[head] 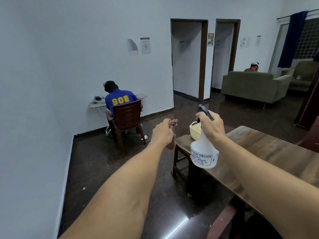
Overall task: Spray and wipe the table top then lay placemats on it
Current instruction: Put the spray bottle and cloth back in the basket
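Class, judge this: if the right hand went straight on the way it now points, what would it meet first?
Probably the cream basket just beyond the right hand and its spray bottle, though depth is unclear.

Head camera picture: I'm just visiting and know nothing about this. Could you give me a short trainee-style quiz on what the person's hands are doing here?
1. True or false: the right hand grips the spray bottle.
2. What does the left hand hold? A) a sponge B) a checked cloth C) a brush
3. Fill in: the slatted basket seen just behind the bottle is ____ in colour.

Key: 1 true; 2 B; 3 cream.
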